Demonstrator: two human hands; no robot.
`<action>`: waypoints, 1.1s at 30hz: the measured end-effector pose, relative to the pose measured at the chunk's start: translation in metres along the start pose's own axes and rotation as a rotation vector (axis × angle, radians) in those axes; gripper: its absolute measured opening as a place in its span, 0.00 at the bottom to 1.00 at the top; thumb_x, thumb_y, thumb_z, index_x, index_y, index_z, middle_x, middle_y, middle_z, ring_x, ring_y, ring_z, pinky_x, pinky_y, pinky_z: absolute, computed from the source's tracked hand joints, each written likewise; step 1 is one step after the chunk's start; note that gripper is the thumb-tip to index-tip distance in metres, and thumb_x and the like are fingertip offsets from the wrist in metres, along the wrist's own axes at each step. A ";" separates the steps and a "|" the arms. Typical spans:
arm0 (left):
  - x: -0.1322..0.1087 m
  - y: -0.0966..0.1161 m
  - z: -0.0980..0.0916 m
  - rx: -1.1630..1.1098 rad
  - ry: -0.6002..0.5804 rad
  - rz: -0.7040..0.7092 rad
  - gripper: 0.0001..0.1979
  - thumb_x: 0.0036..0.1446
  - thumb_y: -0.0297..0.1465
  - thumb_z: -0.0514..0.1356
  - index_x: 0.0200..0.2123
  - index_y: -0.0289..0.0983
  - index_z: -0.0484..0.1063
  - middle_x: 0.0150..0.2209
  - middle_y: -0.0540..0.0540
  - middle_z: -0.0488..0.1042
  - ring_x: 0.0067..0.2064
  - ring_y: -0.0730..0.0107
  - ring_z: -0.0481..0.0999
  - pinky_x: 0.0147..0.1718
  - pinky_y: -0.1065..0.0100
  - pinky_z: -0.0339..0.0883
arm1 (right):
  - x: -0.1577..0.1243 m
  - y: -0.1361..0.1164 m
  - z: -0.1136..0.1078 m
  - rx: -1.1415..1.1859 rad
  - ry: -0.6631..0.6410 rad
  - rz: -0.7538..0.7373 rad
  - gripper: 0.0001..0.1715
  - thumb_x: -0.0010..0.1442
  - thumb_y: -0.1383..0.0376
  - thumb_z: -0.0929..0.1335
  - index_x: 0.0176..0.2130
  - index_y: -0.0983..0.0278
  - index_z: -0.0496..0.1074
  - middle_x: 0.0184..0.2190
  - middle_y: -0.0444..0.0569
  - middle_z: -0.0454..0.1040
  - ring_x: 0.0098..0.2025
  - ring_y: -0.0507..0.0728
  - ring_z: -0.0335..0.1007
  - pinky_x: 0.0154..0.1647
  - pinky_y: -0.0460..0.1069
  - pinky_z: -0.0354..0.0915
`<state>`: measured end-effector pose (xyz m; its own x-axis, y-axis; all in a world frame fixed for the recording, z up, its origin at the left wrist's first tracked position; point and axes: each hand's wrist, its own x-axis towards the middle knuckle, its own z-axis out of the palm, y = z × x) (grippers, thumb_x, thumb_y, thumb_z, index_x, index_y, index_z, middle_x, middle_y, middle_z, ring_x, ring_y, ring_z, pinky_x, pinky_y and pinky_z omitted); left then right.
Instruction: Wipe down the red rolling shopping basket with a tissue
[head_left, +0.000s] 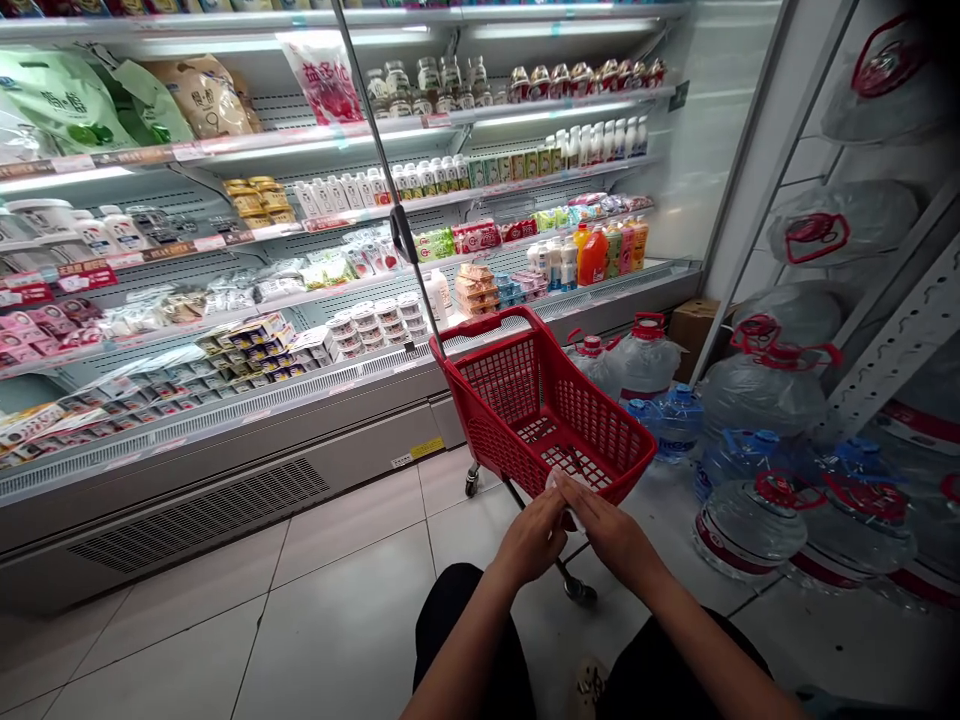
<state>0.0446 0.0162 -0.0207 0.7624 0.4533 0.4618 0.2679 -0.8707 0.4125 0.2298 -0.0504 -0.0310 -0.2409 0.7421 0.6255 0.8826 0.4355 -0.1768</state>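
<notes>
Both my hands meet at the near rim of a red shopping cart [487, 430], whose basket is a plastic lattice. My left hand [531, 535] has its fingers closed on a thin white wipe [577, 521]. From the other side, my right hand [613, 535] presses its fingers against the same wipe, fingertips touching those of the left. Only small white edges of it show between the fingers; whether it is paper or fabric, I cannot tell. Through the basket floor, dark parts of the cart's frame are visible.
An open refrigerated display case [315, 400] with dairy tubs, bottles and pouches runs along the left and back. Large water jugs [750, 530] crowd the floor at right, below a metal rack. A brown cardboard box [691, 332] stands behind. Pale floor tiles [345, 620] lie at left.
</notes>
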 end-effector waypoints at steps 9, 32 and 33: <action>0.033 -0.027 -0.015 0.420 0.072 -0.151 0.41 0.60 0.17 0.49 0.75 0.42 0.46 0.76 0.47 0.50 0.76 0.64 0.46 0.74 0.49 0.48 | -0.011 0.036 -0.033 0.002 0.318 0.497 0.40 0.71 0.69 0.56 0.76 0.55 0.42 0.74 0.49 0.55 0.73 0.63 0.55 0.68 0.62 0.65; 0.022 -0.029 0.007 0.388 0.015 -0.198 0.40 0.56 0.19 0.52 0.73 0.38 0.53 0.76 0.48 0.50 0.77 0.63 0.44 0.74 0.50 0.46 | -0.049 0.005 0.003 -0.289 0.049 0.131 0.47 0.64 0.80 0.52 0.77 0.60 0.39 0.72 0.50 0.61 0.73 0.57 0.56 0.74 0.61 0.55; 0.023 -0.028 0.007 0.365 0.018 -0.203 0.40 0.55 0.19 0.53 0.72 0.37 0.53 0.76 0.47 0.50 0.77 0.61 0.44 0.74 0.49 0.46 | -0.043 -0.001 0.007 -0.279 0.061 0.146 0.46 0.65 0.80 0.52 0.77 0.61 0.38 0.72 0.51 0.61 0.73 0.58 0.55 0.74 0.62 0.55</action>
<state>0.0585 0.0498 -0.0274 0.6632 0.6229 0.4150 0.6050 -0.7725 0.1926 0.2362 -0.0789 -0.0627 -0.0863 0.7508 0.6548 0.9847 0.1640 -0.0583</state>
